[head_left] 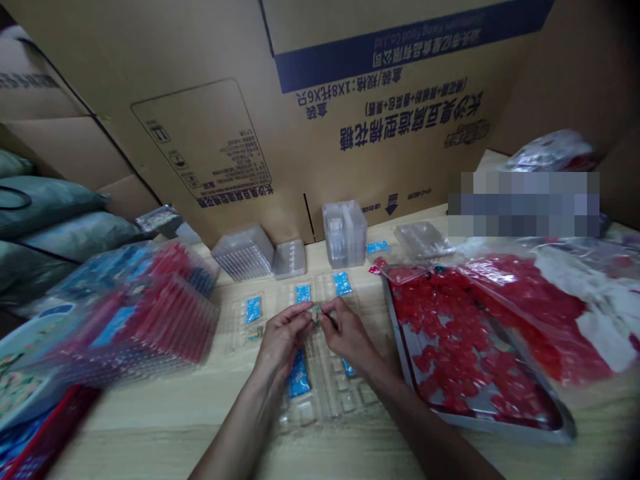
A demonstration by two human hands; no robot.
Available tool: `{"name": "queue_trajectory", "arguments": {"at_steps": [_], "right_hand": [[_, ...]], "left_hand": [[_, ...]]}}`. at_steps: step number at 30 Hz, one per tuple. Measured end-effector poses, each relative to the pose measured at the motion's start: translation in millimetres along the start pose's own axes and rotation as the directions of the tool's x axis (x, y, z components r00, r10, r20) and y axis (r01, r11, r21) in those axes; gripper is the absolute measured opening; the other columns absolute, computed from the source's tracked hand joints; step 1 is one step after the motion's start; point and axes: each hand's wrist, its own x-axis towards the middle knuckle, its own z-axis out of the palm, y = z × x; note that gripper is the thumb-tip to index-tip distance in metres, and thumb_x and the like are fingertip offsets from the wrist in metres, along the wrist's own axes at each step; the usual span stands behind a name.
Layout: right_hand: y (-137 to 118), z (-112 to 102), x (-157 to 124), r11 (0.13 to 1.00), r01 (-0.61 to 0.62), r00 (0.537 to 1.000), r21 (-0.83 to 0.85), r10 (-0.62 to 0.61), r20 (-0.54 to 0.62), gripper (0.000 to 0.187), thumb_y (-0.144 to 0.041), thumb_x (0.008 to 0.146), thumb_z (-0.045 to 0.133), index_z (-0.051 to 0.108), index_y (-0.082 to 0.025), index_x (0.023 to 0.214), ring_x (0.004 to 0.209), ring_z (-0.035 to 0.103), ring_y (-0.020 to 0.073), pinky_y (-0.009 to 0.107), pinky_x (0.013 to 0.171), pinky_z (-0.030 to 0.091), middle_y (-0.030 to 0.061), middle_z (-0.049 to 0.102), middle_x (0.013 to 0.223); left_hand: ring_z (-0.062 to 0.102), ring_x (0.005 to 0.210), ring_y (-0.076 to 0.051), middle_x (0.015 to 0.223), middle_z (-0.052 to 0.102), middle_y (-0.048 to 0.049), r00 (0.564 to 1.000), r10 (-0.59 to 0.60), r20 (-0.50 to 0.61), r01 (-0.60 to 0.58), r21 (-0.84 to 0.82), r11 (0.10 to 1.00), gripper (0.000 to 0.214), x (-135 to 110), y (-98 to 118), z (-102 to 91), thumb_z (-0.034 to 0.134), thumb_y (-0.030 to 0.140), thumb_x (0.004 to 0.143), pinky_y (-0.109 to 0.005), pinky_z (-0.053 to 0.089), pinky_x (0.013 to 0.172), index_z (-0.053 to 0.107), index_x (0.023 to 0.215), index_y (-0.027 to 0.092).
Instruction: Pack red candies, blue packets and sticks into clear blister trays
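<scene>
My left hand (284,333) and my right hand (349,333) meet over the clear plastic trays, fingertips pinched together. Between them is a small pale-green piece (315,313), too small to make out its kind. Under my hands lie several clear compartment trays (327,393). Blue printed packets (299,377) sit in some of their compartments, and my wrists hide part of the trays. At the left, one tray holds a blue packet (253,309) and a small green-and-orange piece (255,333).
To the right, a metal tray (407,373) holds red packets (455,327). Filled trays (175,320) are stacked left, beside a pale-blue basin (20,393). Empty tray stacks (345,233) stand against a large cardboard box (210,87). A plastic bag (530,300) with red contents lies at far right.
</scene>
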Motion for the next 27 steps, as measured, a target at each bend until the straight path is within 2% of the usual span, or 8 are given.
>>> {"name": "queue_trajectory", "arguments": {"at_steps": [3, 6, 12, 15, 18, 20, 22, 27], "right_hand": [[-8.6, -2.1, -2.6, 0.98, 0.197, 0.98, -0.04, -0.196, 0.022, 0.03, -0.018, 0.089, 0.044, 0.059, -0.016, 0.115, 0.08, 0.063, 0.0198, 0.032, 0.073, 0.051, 0.0059, 0.065, 0.087], [-15.1, -2.6, -6.4, 0.942, 0.318, 0.946, -0.107, -0.308, 0.096, 0.045, -0.007, 0.087, 0.039, 0.06, -0.02, 0.125, 0.093, 0.062, 0.0206, 0.033, 0.084, 0.051, 0.0078, 0.062, 0.097], [-19.7, -10.7, -5.5, 0.921, 0.335, 0.938, -0.199, -0.308, 0.156, 0.051, -0.003, 0.083, 0.04, 0.066, -0.023, 0.122, 0.085, 0.059, 0.019, 0.03, 0.078, 0.051, 0.0064, 0.058, 0.092], [-22.7, -39.0, 7.2, 0.978, 0.205, 0.975, -0.025, -0.206, -0.082, 0.037, -0.014, 0.088, 0.044, 0.068, -0.024, 0.115, 0.077, 0.057, 0.0174, 0.028, 0.072, 0.047, 0.0029, 0.061, 0.084], [-23.6, -74.8, 22.1, 0.945, 0.119, 0.908, 0.304, 0.021, -0.419, 0.027, -0.023, 0.085, 0.053, 0.066, -0.023, 0.109, 0.062, 0.048, 0.0135, 0.024, 0.059, 0.04, -0.0035, 0.055, 0.068], [-22.6, -91.0, 29.0, 0.853, 0.141, 0.862, 0.503, 0.144, -0.486, 0.026, -0.021, 0.077, 0.058, 0.064, -0.021, 0.102, 0.054, 0.041, 0.0109, 0.022, 0.051, 0.033, -0.0065, 0.05, 0.061], [-21.2, -97.2, 32.3, 0.766, 0.134, 0.865, 0.628, 0.218, -0.451, 0.027, -0.02, 0.068, 0.061, 0.063, -0.02, 0.095, 0.052, 0.039, 0.0096, 0.022, 0.048, 0.029, -0.0069, 0.05, 0.061], [-17.4, -88.0, 32.6, 0.734, 0.084, 0.891, 0.674, 0.248, -0.381, 0.026, -0.022, 0.064, 0.061, 0.063, -0.018, 0.089, 0.049, 0.037, 0.0081, 0.022, 0.047, 0.028, -0.0061, 0.052, 0.061]], "left_hand": [[0.068, 0.065, -0.009, 0.082, 0.073, -0.0064, 0.986, -0.168, 0.016, 0.168, -0.22, 0.961, 0.022, 7.0, 3.0, -6.5, 0.068, -0.004, 0.074, -0.015, 0.056, 0.066, 0.071, 0.092, 0.008], [0.07, 0.068, -0.01, 0.086, 0.073, -0.0077, 0.978, -0.207, 0.025, 0.204, -0.32, 0.925, 0.023, 11.1, 4.7, -10.2, 0.055, -0.006, 0.082, -0.014, 0.058, 0.064, 0.068, 0.095, 0.007], [0.069, 0.064, -0.01, 0.082, 0.072, -0.0073, 0.98, -0.197, -0.004, 0.192, -0.208, 0.959, 0.022, 7.5, 6.3, -11.7, 0.058, -0.005, 0.079, -0.016, 0.058, 0.062, 0.068, 0.094, 0.007], [0.064, 0.055, -0.009, 0.069, 0.068, -0.0022, 0.994, -0.105, -0.027, 0.104, -0.037, 0.994, 0.024, 9.1, 15.3, -15.0, 0.071, 0.0, 0.069, -0.017, 0.056, 0.058, 0.071, 0.091, 0.01], [0.062, 0.057, -0.008, 0.071, 0.07, -0.0018, 0.996, 0.089, 0.002, -0.087, 0.207, 0.975, 0.029, 16.5, 30.2, -13.1, 0.079, 0.01, 0.061, -0.018, 0.052, 0.059, 0.074, 0.089, 0.01], [0.061, 0.062, -0.009, 0.074, 0.071, -0.0025, 0.979, 0.19, 0.079, -0.206, 0.373, 0.905, 0.029, 24.4, 37.0, -4.7, 0.08, 0.018, 0.06, -0.019, 0.05, 0.062, 0.076, 0.088, 0.011], [0.06, 0.066, -0.011, 0.075, 0.071, -0.0029, 0.958, 0.212, 0.192, -0.282, 0.513, 0.811, 0.027, 35.0, 36.1, 10.0, 0.076, 0.02, 0.063, -0.021, 0.047, 0.063, 0.076, 0.089, 0.012], [0.059, 0.061, -0.012, 0.077, 0.07, -0.0035, 0.87, 0.066, 0.489, -0.467, 0.772, 0.432, 0.035, 66.3, 3.2, 52.6, 0.059, 0.013, 0.069, -0.021, 0.045, 0.057, 0.072, 0.101, 0.009]]}}
